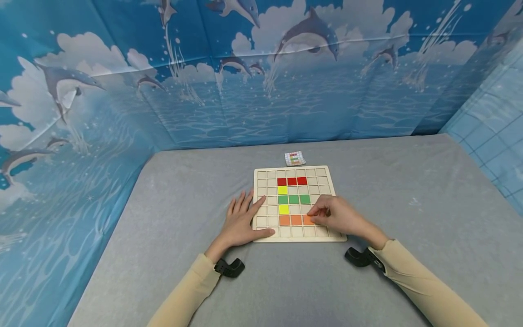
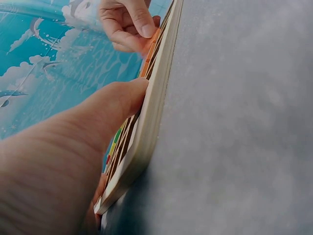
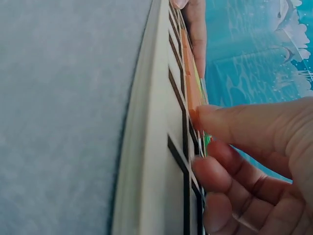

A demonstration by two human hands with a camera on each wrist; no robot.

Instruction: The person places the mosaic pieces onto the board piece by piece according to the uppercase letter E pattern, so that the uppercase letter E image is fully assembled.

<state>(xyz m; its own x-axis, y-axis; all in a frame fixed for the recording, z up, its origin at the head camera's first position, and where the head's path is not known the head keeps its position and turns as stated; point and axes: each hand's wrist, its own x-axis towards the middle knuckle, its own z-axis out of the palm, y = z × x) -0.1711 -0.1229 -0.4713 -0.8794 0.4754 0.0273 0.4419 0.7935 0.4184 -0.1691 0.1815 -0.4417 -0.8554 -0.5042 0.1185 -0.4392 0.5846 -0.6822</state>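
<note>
A wooden grid board [image 1: 272, 221] lies flat on the table. My left hand [image 1: 239, 223] rests at its left edge, fingers spread, with the thumb and index finger over the grid. At the right end of the orange row, my right hand [image 1: 342, 216] pinches an orange square tile [image 1: 307, 220], which looks level with its cell; whether it is fully seated I cannot tell. In the right wrist view the thumb touches that orange tile [image 3: 194, 116]. Red tiles [image 1: 292, 181], green tiles [image 1: 293, 199] and two yellow tiles [image 1: 282, 190] sit in other cells.
Just behind the board lies a small card [image 1: 295, 158] printed with a coloured grid pattern. A grey cloth [image 1: 196, 195] covers the table. A blue dolphin-print curtain [image 1: 261, 109] hangs along the back and left side. Each wrist wears a black band.
</note>
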